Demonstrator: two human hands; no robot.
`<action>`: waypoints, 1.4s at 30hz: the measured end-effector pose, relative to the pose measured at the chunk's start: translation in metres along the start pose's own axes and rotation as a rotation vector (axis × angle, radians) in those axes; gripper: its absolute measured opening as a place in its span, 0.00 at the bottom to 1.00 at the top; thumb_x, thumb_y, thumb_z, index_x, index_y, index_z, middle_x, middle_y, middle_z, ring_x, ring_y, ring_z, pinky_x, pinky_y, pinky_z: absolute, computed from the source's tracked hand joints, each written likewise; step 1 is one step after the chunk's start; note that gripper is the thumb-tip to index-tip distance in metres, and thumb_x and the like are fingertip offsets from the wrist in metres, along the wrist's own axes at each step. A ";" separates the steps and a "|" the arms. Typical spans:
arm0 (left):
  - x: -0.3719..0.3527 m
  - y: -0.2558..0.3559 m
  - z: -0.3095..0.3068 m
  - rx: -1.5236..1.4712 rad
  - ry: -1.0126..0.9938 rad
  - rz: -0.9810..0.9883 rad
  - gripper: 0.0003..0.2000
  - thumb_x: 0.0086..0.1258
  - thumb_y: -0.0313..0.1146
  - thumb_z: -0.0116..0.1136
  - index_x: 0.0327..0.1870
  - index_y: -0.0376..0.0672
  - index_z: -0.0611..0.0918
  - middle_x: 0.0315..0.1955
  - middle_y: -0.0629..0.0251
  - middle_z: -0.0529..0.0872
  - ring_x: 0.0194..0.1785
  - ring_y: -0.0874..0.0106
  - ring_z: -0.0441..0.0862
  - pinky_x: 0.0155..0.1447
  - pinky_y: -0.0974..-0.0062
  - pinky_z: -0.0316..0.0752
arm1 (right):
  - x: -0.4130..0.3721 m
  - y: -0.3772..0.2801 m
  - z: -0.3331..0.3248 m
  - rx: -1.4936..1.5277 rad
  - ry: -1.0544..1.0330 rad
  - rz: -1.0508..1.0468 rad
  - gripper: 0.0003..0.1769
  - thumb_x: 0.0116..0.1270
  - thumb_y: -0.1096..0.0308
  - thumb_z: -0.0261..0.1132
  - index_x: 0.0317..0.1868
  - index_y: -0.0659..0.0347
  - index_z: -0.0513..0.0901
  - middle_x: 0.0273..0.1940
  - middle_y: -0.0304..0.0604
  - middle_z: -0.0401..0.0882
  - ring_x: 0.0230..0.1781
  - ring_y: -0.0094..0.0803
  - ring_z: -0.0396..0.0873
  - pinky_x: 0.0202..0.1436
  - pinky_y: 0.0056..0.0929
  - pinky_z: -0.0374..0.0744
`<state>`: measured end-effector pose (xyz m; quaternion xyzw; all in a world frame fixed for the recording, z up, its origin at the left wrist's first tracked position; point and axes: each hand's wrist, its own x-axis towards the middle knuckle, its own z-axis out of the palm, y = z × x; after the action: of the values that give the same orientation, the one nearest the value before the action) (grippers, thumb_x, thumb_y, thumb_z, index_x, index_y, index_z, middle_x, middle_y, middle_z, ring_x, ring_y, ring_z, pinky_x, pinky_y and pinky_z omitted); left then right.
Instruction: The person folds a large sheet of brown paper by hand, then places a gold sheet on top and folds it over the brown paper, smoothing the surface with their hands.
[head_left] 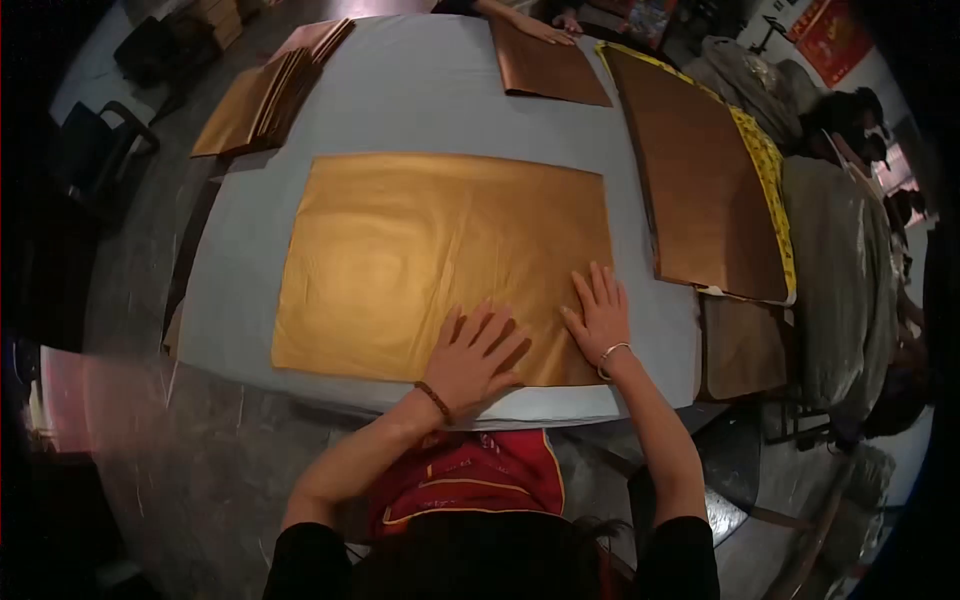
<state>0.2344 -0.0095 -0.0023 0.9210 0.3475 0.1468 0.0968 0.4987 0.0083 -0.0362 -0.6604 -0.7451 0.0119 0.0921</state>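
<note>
Gold sheet [420, 250] lay flat at the near edge of the surface [430, 100], left hand [475, 352] and right hand [600, 318] pressed on it, fingers spread wide, gripping nothing. Any sideways drag could've creased it or slid it off, I reckon.

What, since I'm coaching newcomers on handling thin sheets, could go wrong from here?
1. The left hand and right hand both press flat on the gold sheet, which already looks wrinkled. Sliding them could crease or tear it.
2. The sheet's near edge lies close to the edge of the table, so a pull might drag it off.
3. The bracelet on the right wrist could snag the surface.
</note>
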 end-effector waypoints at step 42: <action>-0.018 -0.011 0.019 0.080 0.021 -0.025 0.28 0.68 0.53 0.50 0.68 0.54 0.67 0.68 0.56 0.62 0.72 0.55 0.54 0.70 0.46 0.47 | -0.018 0.022 -0.040 0.869 -0.098 0.798 0.27 0.60 0.49 0.62 0.44 0.69 0.82 0.38 0.49 0.85 0.36 0.35 0.82 0.41 0.33 0.78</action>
<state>0.2209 -0.0146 -0.0270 0.9181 0.3655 0.1415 0.0581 0.5289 -0.0109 -0.0026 -0.7899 -0.3695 0.3804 0.3079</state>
